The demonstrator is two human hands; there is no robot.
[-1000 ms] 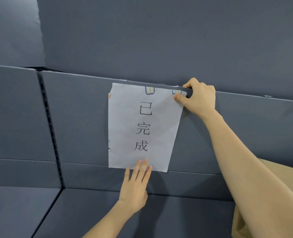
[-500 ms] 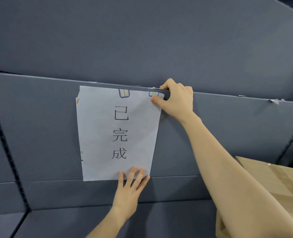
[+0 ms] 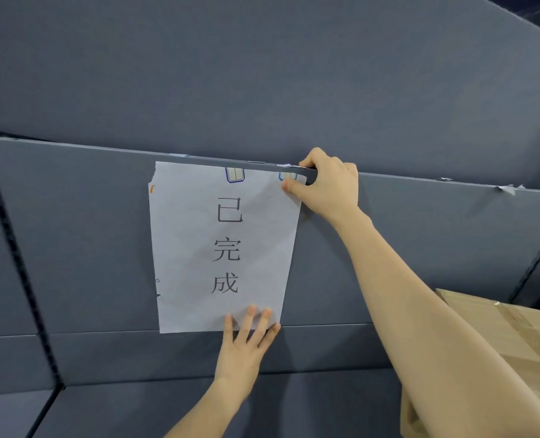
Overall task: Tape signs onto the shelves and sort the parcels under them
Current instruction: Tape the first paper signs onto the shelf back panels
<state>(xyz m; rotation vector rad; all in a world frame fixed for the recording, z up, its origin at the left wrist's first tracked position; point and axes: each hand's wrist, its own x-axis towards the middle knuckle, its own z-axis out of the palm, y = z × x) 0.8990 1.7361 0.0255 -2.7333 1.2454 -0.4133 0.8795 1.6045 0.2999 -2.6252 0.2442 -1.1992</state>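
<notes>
Sitting nearest, at the lower right behind the right forearm, a taped cardboard parcel (image 3: 499, 336) rests on the grey shelf floor (image 3: 167, 406). Beyond it the left hand (image 3: 246, 346) enters from below with fingers straight and fanned wide, their tips pressing the bottom edge of the sign (image 3: 192, 248) flat against the grey back panel (image 3: 72, 232). The sign is a white sheet with three printed characters running down it, hanging slightly crooked, its left edge torn and its top edge meeting the panel's top lip (image 3: 420, 181). Two small blue-edged tape tabs (image 3: 234, 174) sit along that top edge, one near the middle and one at the right corner. Farthest up, the right hand (image 3: 328, 184) pinches that corner: the thumb bears on the paper just below the corner tab, while the fingers curl over the lip and out of sight behind it. I judge the step in hand to be fixing the top right corner. Thin paper with a torn side could rip or crease if the two hands pull against each other. The tabs look small, so the sheet may peel off or swing once both hands let go. Whether the top left corner is taped I cannot tell. Farther right on the lip, white scraps (image 3: 509, 188) suggest tape may not grip this surface well.
</notes>
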